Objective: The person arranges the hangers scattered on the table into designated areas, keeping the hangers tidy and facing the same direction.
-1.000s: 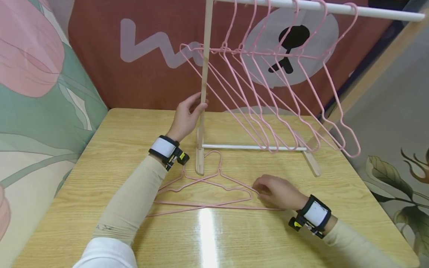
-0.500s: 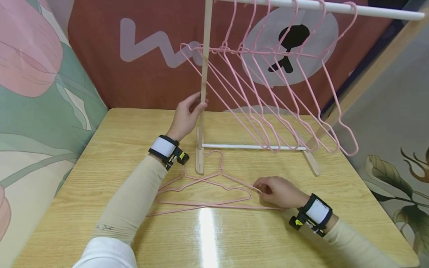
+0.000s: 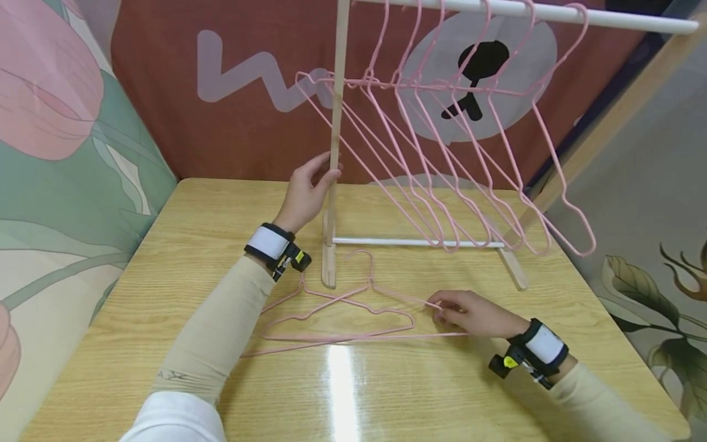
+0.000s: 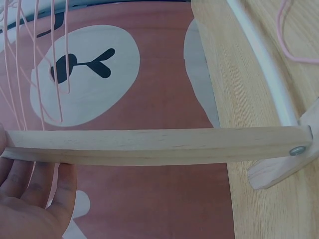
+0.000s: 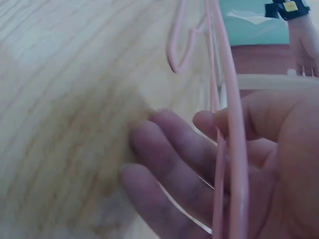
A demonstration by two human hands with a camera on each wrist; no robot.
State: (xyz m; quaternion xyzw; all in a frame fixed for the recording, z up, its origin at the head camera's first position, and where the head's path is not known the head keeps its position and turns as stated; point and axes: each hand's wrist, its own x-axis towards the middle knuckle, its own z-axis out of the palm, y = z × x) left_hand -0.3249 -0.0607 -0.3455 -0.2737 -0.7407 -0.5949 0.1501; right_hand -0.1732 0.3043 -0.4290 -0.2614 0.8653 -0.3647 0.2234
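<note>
A pink clothes hanger (image 3: 371, 270) is in my right hand (image 3: 469, 313), which pinches the end of its shoulder between thumb and fingers. That end is tilted up slightly from the table. A second pink hanger (image 3: 413, 320) lies on the table, partly overlapped by the first. My left hand (image 3: 305, 191) grips the wooden post (image 3: 336, 123) of a clothes rack, thumb in front and fingers behind it. In the left wrist view the fingers (image 4: 62, 194) show below the post. In the right wrist view, pink hanger wires (image 5: 234, 124) cross the palm.
Several pink hangers (image 3: 475, 135) hang from the rack's white top rail (image 3: 635, 23). A white lower bar (image 3: 420, 243) joins the wooden feet (image 3: 513, 270) on the wooden table (image 3: 166, 294). Patterned cloth (image 3: 248, 141) stands behind the rack.
My right hand has moved a little to the right, drawing the held hanger along and raising its end slightly. The hanging hangers sway a little. My left hand stays on the post.
</note>
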